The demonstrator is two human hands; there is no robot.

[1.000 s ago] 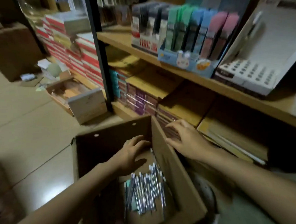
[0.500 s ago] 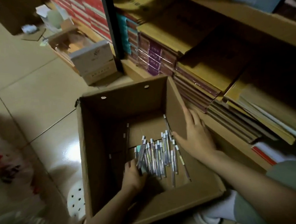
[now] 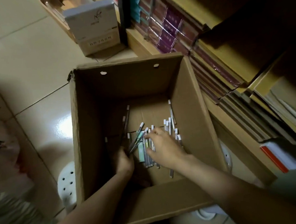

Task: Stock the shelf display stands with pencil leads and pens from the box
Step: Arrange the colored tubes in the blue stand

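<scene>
Fingers of the left hand (image 3: 123, 161) are curled round a small bunch of pens (image 3: 137, 140), which fan out from the grip toward 1 o'clock with their white caps up. Fingers of the right hand (image 3: 164, 150) are spread and only slightly bent; they rest on the loose pens (image 3: 170, 127) that lie on the bottom of the box, and whether they pinch one of these I cannot tell. Both hands are inside the cardboard box (image 3: 190, 98), which stands open on the floor (image 3: 26, 55). Its loose pens lie mostly side by side, near the box wall at 3 o'clock, and one pen (image 3: 170, 110) lies apart along that wall. Two dark pens (image 3: 126, 120) stand tilted at the 10 o'clock side of the pile. At 2 o'clock from the box, the lower shelf (image 3: 232, 128) carries stacks of wrapped notebooks (image 3: 169, 30). At 12 o'clock, a white carton (image 3: 94, 26) stands on the floor.
</scene>
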